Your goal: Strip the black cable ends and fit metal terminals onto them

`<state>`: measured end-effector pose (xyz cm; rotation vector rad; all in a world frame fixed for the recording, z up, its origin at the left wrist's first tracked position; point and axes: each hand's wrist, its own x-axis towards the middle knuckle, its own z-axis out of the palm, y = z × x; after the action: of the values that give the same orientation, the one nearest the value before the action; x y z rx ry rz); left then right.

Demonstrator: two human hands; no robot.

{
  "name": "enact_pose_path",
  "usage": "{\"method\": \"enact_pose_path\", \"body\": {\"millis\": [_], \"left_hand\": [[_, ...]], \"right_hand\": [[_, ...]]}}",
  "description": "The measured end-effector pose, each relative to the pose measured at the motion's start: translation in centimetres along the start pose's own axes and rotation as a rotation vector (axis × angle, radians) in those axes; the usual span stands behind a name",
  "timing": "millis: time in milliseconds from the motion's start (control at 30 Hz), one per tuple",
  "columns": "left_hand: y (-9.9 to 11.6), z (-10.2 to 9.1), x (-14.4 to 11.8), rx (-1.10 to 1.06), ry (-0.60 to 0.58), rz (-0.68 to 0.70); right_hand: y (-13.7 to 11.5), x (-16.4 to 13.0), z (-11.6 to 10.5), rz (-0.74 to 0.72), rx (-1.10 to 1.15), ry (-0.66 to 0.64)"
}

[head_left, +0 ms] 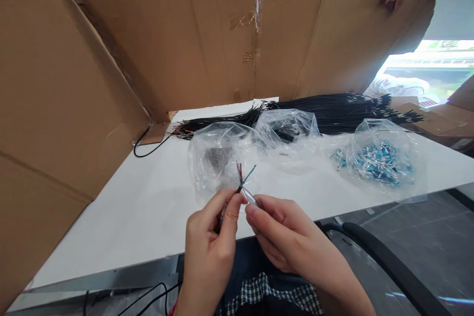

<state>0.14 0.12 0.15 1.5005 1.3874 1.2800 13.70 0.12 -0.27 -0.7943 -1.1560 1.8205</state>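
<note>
At lower centre, the left hand (211,237) pinches a thin cable (242,180) — wire ends fanned. The right hand (281,229) fingers close on a small clear sleeve (249,196), likely needing careful alignment.

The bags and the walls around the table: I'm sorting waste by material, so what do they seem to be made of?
The bags look like thin clear plastic film: glossy, crinkled, contents showing through. The walls look like brown corrugated cardboard: matte, creased, seams taped. The wire pinched by the left hand and right hand seems plastic-insulated; its strand ends are too small to judge.
</note>
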Motion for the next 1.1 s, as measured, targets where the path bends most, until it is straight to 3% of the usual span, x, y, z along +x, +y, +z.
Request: {"method": "enact_pose_path", "body": {"millis": [233,333,400,533,667,867,967,1100], "left_hand": [[-0.6,-2.3,1.8,-0.656,-0.56,-0.456],[-1.0,-2.6,2.1,-0.869,-0.687,-0.533],[-1.2,-2.5,2.1,-0.925,-0.713,-0.539],[-1.0,-2.3,2.0,-0.83,-0.676,-0.525],[-0.1,-2.0,1.8,-0.551,-0.633,-0.47],[0.3,-1.9,1.3,-0.251,-0.647,-0.417],[0.4,-1.8,1.4,-0.163,-0.658,-0.402],[0.3,-1.8,1.8,-0.083,-0.701,-0.394]], "right_hand": [[0.0,0.0,-0.6,0.015,-0.06,-0.099],[-0.1,-0.1,-1.1,0.01,-0.057,-0.162],[-0.2,-0.2,-1.4,-0.042,-0.056,-0.108],[-0.3,0.0,-1.7,-0.253,-0.111,0.175],[-0.4,0.3,-1.7,-0.344,-0.21,0.268],[-0.5,0.1,-2.2,-0.358,-0.348,0.237],[-1.2,-0.3,-2.9,-0.312,-0.54,0.215],[-3.1,-0.6,-4.0,-0.251,-0.825,0.068]]}}
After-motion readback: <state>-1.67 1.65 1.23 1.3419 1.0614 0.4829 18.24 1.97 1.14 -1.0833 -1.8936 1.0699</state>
